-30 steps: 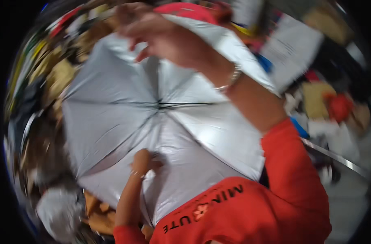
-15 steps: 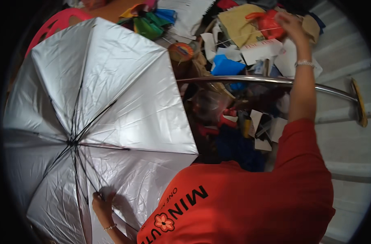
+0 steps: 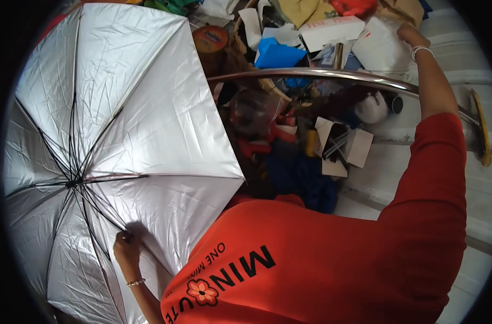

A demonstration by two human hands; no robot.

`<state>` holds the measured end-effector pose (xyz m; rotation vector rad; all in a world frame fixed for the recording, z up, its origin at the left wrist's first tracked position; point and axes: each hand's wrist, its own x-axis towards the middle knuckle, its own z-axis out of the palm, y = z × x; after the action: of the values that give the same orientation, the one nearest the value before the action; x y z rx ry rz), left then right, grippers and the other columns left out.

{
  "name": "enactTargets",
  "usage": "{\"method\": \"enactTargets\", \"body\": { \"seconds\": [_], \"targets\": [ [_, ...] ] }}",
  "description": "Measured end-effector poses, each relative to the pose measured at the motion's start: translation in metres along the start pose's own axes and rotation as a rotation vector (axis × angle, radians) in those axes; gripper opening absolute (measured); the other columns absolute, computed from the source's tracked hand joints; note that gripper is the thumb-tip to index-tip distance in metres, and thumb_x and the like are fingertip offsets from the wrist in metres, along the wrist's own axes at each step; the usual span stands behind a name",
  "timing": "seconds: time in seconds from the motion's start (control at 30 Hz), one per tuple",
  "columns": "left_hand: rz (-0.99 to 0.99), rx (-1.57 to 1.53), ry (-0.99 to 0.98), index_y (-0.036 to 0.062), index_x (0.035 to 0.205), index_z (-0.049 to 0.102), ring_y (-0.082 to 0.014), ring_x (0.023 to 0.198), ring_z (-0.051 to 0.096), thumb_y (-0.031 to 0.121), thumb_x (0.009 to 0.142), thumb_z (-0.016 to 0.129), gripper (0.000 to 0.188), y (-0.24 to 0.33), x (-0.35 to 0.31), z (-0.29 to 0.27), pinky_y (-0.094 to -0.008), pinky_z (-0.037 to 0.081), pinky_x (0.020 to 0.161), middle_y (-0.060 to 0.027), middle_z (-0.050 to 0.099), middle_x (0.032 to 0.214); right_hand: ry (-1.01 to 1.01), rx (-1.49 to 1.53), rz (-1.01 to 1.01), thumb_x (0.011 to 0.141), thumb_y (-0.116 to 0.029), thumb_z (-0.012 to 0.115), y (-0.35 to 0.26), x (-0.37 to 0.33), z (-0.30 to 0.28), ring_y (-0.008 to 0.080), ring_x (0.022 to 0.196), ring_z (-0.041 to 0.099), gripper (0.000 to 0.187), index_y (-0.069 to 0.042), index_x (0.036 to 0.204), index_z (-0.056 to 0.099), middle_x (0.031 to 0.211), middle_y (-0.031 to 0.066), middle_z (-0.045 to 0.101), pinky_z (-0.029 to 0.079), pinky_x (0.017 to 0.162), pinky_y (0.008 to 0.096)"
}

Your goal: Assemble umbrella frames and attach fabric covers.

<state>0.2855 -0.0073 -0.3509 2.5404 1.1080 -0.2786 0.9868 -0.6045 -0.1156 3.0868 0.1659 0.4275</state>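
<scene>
Rightward and nearer the body, the right hand (image 3: 414, 35) has moved away from the red bag (image 3: 355, 6) it was beside half a second ago, and it is now just by a white bag (image 3: 379, 51). Its fingers are bent; whether anything is held between them, one cannot tell. The umbrella (image 3: 167, 127) has shifted a little toward the left of the view, at least partly because the view itself has moved. It is spread open on the person's left, silvery inner side showing, its black ribs (image 3: 133, 176) meeting at a dark hub (image 3: 73, 183). The left hand (image 3: 128, 255) has its fingers closed on the umbrella, at a dark rib on the side nearest the person.

A curved metal rail (image 3: 332, 73) runs from beside the umbrella's edge toward the right forearm. Beyond it lie a white box (image 3: 332, 33) and a blue piece (image 3: 279, 54); on the near side are an opened carton (image 3: 359, 147) and dark blue cloth (image 3: 305, 175), near the red shirt (image 3: 321, 248).
</scene>
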Motion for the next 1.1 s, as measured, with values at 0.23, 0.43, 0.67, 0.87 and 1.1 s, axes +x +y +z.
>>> {"method": "enactTargets", "body": {
  "seconds": [0.23, 0.43, 0.67, 0.87, 1.1],
  "targets": [
    [-0.043, 0.291, 0.603, 0.0053, 0.1, 0.06, -0.0299, 0.069, 0.058, 0.027, 0.072, 0.071, 0.037, -0.063, 0.016, -0.029, -0.0373, 0.047, 0.063, -0.0123, 0.062, 0.083, -0.015, -0.156, 0.105, 0.085, -0.03, 0.046, -0.041, -0.048, 0.023, 0.0204, 0.085, 0.055, 0.033, -0.007, 0.105, 0.058, 0.099, 0.0077, 0.06, 0.041, 0.077, 0.0388],
    [-0.016, 0.301, 0.253, 0.0064, 0.102, 0.058, -0.032, 0.075, 0.059, 0.023, 0.076, 0.066, 0.032, -0.11, 0.012, -0.035, -0.0382, 0.047, 0.065, -0.0131, 0.062, 0.084, 0.544, -0.462, -0.402, 0.074, -0.01, 0.049, -0.171, -0.106, 0.007, 0.0327, 0.067, 0.053, 0.018, -0.004, 0.088, 0.058, 0.08, 0.0141, 0.057, 0.046, 0.068, 0.0377],
    [-0.104, 0.342, 0.134, 0.0062, 0.1, 0.059, -0.0314, 0.074, 0.059, 0.012, 0.079, 0.059, 0.022, -0.147, 0.031, -0.027, -0.0368, 0.047, 0.064, -0.0136, 0.063, 0.086, -1.365, 0.394, -0.878, 0.073, -0.01, 0.054, -0.23, -0.341, 0.171, 0.0159, 0.053, 0.045, 0.008, -0.005, 0.073, 0.06, 0.061, 0.0051, 0.055, 0.039, 0.053, 0.03],
    [0.089, 0.22, 0.254, 0.0059, 0.101, 0.06, -0.0299, 0.076, 0.06, 0.01, 0.08, 0.058, 0.021, -0.139, 0.022, -0.033, -0.0352, 0.047, 0.065, -0.0131, 0.063, 0.088, -0.378, -0.117, -0.764, 0.07, -0.017, 0.059, -0.173, -0.42, 0.283, 0.0282, 0.065, 0.06, 0.024, -0.005, 0.091, 0.059, 0.071, 0.0165, 0.061, 0.047, 0.055, 0.0418],
    [0.142, 0.211, 0.435, 0.0058, 0.102, 0.061, -0.0296, 0.074, 0.06, 0.01, 0.081, 0.059, 0.021, -0.099, 0.007, -0.034, -0.0363, 0.048, 0.063, -0.0125, 0.063, 0.087, -0.73, 0.06, -0.703, 0.071, -0.025, 0.06, -0.199, -0.46, 0.345, 0.029, 0.066, 0.061, 0.026, -0.01, 0.092, 0.062, 0.075, 0.0092, 0.065, 0.044, 0.049, 0.0478]
  ]
}}
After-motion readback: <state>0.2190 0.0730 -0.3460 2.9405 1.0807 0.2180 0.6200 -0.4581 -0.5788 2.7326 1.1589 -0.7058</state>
